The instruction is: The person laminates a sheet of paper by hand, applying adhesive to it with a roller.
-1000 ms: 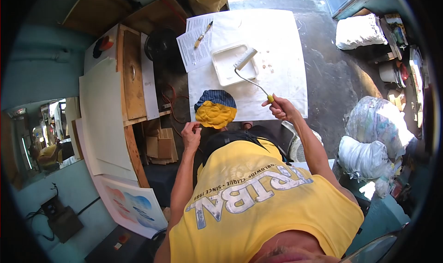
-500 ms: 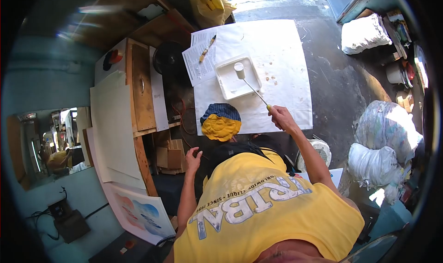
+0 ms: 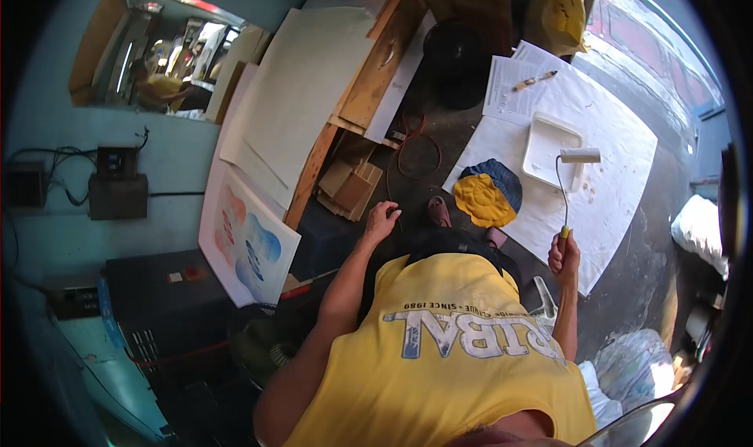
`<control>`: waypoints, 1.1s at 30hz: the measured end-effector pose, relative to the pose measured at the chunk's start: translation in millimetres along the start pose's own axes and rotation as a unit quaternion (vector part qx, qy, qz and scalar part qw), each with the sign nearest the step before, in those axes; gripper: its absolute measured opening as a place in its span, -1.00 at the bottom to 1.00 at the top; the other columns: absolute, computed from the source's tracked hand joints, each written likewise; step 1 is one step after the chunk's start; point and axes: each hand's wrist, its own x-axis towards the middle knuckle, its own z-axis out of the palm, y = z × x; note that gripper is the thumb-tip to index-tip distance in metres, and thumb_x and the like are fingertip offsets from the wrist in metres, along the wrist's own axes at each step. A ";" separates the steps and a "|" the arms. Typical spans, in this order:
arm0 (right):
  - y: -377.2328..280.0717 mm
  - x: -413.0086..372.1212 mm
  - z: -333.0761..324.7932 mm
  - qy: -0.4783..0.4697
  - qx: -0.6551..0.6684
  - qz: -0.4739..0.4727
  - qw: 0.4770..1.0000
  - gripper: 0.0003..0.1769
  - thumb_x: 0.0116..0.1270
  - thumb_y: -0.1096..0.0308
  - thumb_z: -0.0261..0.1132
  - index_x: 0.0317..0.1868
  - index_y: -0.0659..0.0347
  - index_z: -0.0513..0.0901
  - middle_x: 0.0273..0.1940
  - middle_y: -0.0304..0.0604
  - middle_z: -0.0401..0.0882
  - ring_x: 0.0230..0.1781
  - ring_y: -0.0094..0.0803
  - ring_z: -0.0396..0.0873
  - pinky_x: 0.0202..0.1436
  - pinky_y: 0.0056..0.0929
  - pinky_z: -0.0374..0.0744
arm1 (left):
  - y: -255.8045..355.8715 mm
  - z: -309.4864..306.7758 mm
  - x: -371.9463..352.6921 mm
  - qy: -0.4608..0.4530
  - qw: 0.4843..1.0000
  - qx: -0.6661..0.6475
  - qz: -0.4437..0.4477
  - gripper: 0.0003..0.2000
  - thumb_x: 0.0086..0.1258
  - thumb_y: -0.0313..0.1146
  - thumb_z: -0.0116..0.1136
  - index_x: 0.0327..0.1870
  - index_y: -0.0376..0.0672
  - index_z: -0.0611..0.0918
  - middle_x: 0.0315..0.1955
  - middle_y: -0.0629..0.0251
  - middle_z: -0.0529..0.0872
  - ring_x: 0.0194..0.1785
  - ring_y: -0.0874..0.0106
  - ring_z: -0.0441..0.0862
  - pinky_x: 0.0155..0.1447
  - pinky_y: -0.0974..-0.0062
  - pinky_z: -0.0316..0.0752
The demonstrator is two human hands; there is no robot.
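Note:
My right hand is wrapped round the yellow-green handle of a paint roller. The roller's white sleeve is up over the right edge of a white tray. That tray lies on a white sheet spread on the floor. My left hand hangs by the wooden cabinet with its fingers partly curled, and I see nothing held in it. Between my hands, a yellow and blue cloth item rests at the sheet's near edge.
Printed papers with a brush on them lie at the sheet's far left. A wooden cabinet, large pale boards and cardboard stand left. Plastic-wrapped bundles sit at the lower right.
The view has turned left. The roller has come out of the tray's middle to its right edge, with its handle more upright in my right hand.

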 end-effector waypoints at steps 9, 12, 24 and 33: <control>-15.5 24.3 133.3 -0.141 -0.125 -0.022 0.982 -0.40 0.67 -0.22 -0.06 -0.23 0.20 0.48 -0.69 -0.33 0.20 -0.87 -0.61 0.06 -0.85 -0.57 0.05 | -114.3 -106.1 34.9 0.152 0.987 0.024 -0.050 -0.65 0.47 -0.28 0.32 0.22 -0.12 0.65 0.12 0.04 0.70 0.25 0.01 0.61 0.33 0.16 0.50; 3.6 64.3 244.3 -0.113 -0.268 -0.082 0.953 -0.49 0.65 -0.15 0.07 -0.23 0.17 0.47 -0.64 -0.34 0.27 -0.83 -0.64 0.11 -0.80 -0.60 0.10 | -195.4 -169.5 73.5 0.254 0.965 0.064 -0.025 -0.62 0.48 -0.29 0.30 0.26 -0.16 0.59 0.17 0.00 0.65 0.30 -0.02 0.55 0.35 0.12 0.48; 167.6 322.5 632.2 0.002 -0.764 -0.314 0.564 -0.70 0.56 0.12 0.23 0.02 0.16 0.71 -0.33 0.13 0.70 -0.32 0.05 0.70 -0.22 -0.08 0.57 | -424.1 -316.1 220.4 0.282 0.944 0.168 -0.012 -0.40 0.59 -0.22 0.13 0.56 -0.19 0.26 0.53 -0.03 0.33 0.60 0.00 0.25 0.57 -0.17 0.18; 195.4 410.4 719.5 -0.020 -0.831 -0.307 0.464 -0.65 0.56 0.06 0.18 -0.04 0.12 0.77 -0.24 0.15 0.74 -0.16 0.19 0.71 -0.07 0.02 0.63 | -437.8 -301.3 231.2 0.254 0.953 0.156 -0.046 -0.38 0.61 -0.16 0.07 0.61 -0.12 0.23 0.58 0.05 0.25 0.64 0.01 0.13 0.60 -0.20 0.07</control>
